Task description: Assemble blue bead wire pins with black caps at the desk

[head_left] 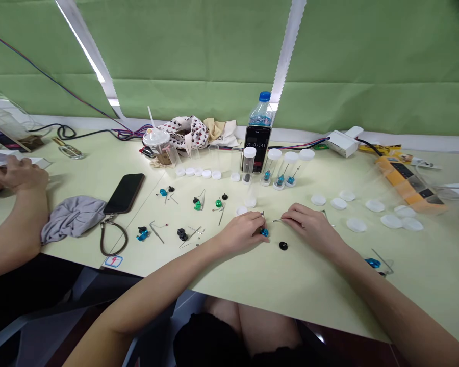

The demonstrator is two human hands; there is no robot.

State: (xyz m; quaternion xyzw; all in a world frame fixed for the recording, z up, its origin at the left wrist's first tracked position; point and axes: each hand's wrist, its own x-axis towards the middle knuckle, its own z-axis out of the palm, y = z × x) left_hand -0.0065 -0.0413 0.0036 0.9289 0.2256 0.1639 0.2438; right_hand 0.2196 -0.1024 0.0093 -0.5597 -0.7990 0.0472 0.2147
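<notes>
Near the middle of the table, my left hand (245,230) is closed on a small blue metal part (264,232) with a thin upright pin beside it. Just to the right, my right hand (308,223) pinches a thin metal rod (277,220) that points left toward the blue part. A black round knob-like piece (283,245) lies on the table between and below the hands. Behind my left hand are a white cap (241,210) and a clear tube standing on a white cap (250,202).
Small piles of blue, green and black parts with pins (198,205) lie to the left. Capped clear tubes (249,165) stand behind, before a phone timer (257,145). White caps (356,225) lie right. A co-worker's hand (21,176) is at far left, near a dark phone (124,193).
</notes>
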